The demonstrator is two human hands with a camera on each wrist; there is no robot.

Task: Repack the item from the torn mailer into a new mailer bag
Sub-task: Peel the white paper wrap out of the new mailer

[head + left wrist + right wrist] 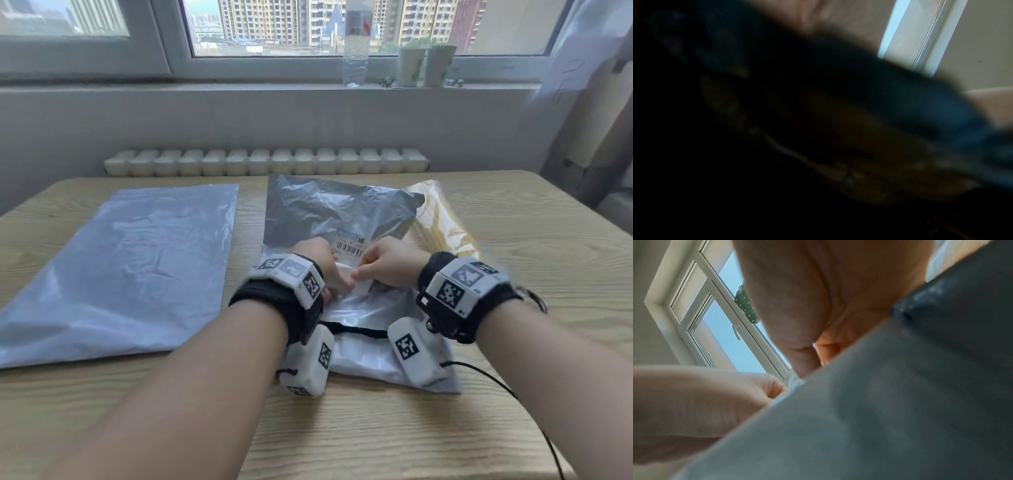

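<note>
Both hands work at the crumpled grey plastic torn mailer (337, 212) on the wooden table (513, 308): the left hand (317, 260) and right hand (387, 262) each pinch its whitish film near the barcode label (351, 245). The step appears to be opening it; the yellow film-wrapped item (442, 219) pokes out at its far right. Left of it lies the flat grey new mailer bag (130, 260). Next, the item likely needs drawing out.
</note>
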